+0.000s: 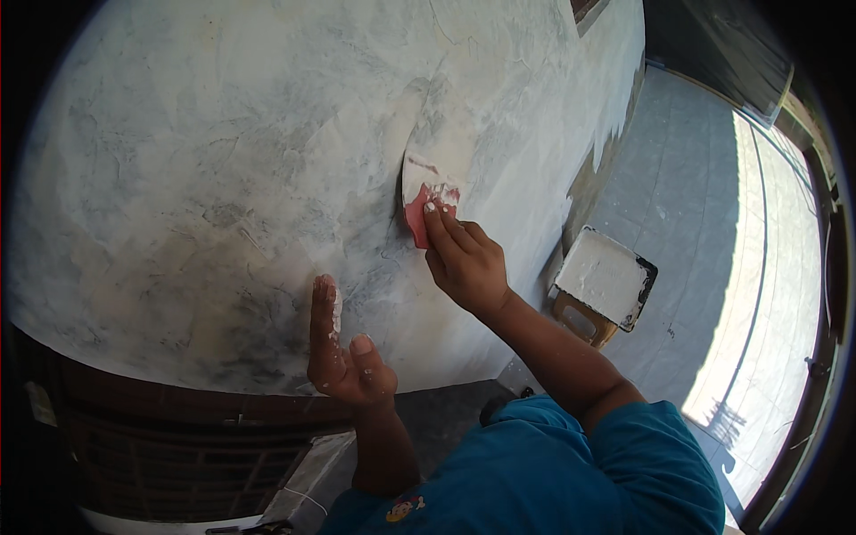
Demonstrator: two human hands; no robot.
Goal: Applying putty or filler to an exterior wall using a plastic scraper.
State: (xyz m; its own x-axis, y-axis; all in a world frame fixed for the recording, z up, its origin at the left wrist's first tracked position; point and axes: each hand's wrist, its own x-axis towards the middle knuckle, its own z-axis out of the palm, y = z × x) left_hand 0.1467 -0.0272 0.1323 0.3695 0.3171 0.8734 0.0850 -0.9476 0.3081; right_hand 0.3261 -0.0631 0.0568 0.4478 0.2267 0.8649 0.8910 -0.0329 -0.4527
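Note:
My right hand grips a putty knife by its red, paste-smeared part. Its pale blade lies against the wall, which is patchy white and grey with streaks of filler. Lower and to the left, my left hand is held up by the wall, fingers stretched and thumb apart. White paste coats the side of its fingers, and it holds nothing. Whether its fingertips touch the wall I cannot tell.
To the right, a black-rimmed tray of white paste rests on a tan stool. Beyond lies a tiled floor with a sunlit strip. Dark brown slatted woodwork is at lower left, beside a pale ledge.

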